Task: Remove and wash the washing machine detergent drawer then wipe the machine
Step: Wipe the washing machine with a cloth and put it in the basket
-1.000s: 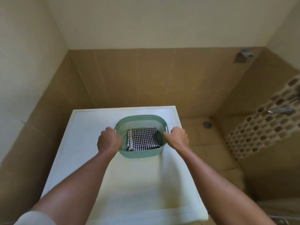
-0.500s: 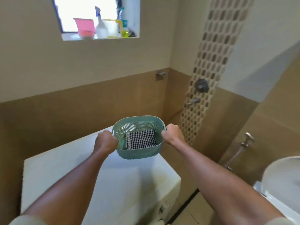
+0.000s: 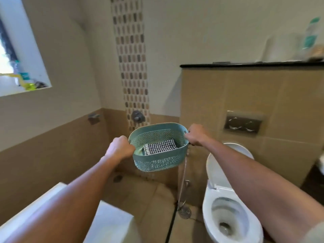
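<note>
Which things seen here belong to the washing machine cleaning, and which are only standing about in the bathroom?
Belongs to the job: washing machine, lower left; green basket, gripped at its rim by the left hand and the right hand; checked cloth inside it, probably for wiping.
Just standing about: toilet; flush plate; shower valve; blurred bottles, upper left.

Right sleeve [image 3: 315, 233] (just an edge) perhaps grey.
</note>
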